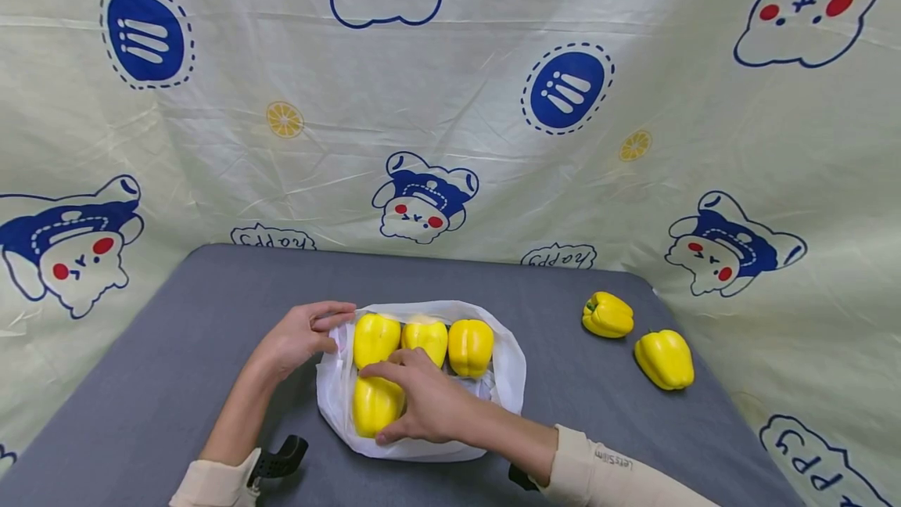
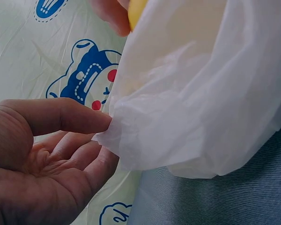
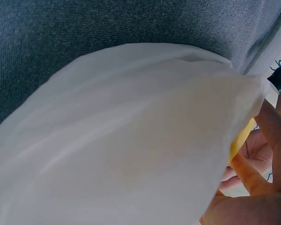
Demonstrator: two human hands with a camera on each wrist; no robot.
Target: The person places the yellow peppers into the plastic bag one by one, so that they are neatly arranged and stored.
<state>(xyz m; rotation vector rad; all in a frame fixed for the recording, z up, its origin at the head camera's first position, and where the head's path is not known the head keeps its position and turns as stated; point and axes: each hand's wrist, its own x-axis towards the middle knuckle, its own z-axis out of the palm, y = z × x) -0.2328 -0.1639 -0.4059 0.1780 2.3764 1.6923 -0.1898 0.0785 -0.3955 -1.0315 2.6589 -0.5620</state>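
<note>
A white plastic bag stands wide-mouthed on the table with several yellow bell peppers in it. Three of them, such as the right-hand yellow bell pepper, form the far row. Another yellow bell pepper lies in the near left part of the bag, and my right hand grips it between thumb and fingers. At the bag's left edge, my left hand pinches the rim. The left wrist view shows the bag's edge between thumb and fingers. In the right wrist view the bag's side hides most of the pepper.
Two loose yellow bell peppers, one farther back and one nearer the edge, lie at the table's right side. A grey cloth covers the table. Behind it hangs a printed curtain.
</note>
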